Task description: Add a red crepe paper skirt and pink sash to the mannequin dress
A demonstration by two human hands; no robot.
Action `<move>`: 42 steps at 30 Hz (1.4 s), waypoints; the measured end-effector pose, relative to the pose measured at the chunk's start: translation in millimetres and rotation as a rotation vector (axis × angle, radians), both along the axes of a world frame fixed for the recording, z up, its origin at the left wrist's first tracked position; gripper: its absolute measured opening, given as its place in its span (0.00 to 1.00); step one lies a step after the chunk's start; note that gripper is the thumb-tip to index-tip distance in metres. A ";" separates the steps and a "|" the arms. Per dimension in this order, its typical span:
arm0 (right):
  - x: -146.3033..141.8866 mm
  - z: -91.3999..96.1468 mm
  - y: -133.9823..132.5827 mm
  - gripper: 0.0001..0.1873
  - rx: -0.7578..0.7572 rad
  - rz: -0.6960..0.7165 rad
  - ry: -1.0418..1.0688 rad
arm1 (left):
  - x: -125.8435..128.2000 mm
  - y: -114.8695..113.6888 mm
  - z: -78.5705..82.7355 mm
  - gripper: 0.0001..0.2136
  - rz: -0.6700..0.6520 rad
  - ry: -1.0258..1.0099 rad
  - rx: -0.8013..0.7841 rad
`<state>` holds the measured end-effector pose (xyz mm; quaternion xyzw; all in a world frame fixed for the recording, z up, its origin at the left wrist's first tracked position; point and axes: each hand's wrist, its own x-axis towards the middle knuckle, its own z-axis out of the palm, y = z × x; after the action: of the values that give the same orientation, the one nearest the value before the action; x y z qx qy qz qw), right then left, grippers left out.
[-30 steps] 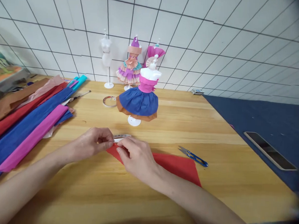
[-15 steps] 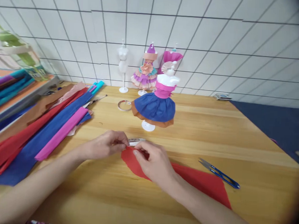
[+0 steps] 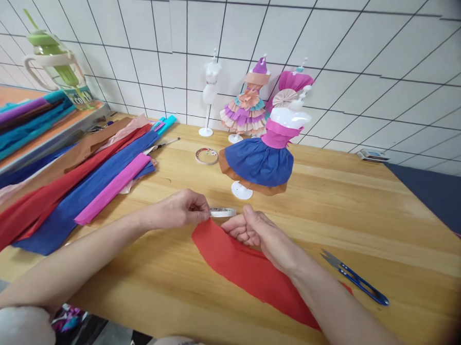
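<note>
A sheet of red crepe paper (image 3: 248, 268) lies flat on the wooden table (image 3: 367, 210) in front of me. My left hand (image 3: 182, 211) pinches the sheet's far corner between thumb and fingertips. A small white tape roll (image 3: 223, 212) sits just beyond that corner, between my two hands. My right hand (image 3: 250, 229) rests on the red sheet with its fingers curled in, thumb tip beside the roll's right edge. Whether it grips the roll or a tape end is hidden.
Blue-handled snips (image 3: 354, 278) lie to the right. A mannequin in a blue and pink paper dress (image 3: 262, 161) stands behind my hands, two dressed ones and a bare white one (image 3: 210, 89) at the wall. Another tape ring (image 3: 207, 156), long crepe strips (image 3: 79, 185) and a green bottle (image 3: 54, 65) are at left.
My view has swung left and down. My right hand has drawn back to the right off the red paper's corner; my left hand still pinches that corner.
</note>
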<state>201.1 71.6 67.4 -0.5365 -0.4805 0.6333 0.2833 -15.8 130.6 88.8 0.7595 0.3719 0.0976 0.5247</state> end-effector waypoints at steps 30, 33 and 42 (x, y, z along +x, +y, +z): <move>62.4 25.1 13.2 0.14 0.208 0.372 -0.431 | -45.3 45.1 4.8 0.12 0.185 0.004 -0.023; 72.5 27.6 4.6 0.13 0.184 0.342 -0.416 | -49.1 46.3 5.1 0.13 0.171 -0.015 -0.031; 93.7 23.8 -44.4 0.16 0.132 0.203 -0.372 | -45.7 44.6 1.5 0.16 0.082 0.036 0.036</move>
<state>294.8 27.2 91.1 -0.5733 -0.6164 0.5158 0.1593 -61.5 175.2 90.2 0.7547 0.4102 0.1122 0.4996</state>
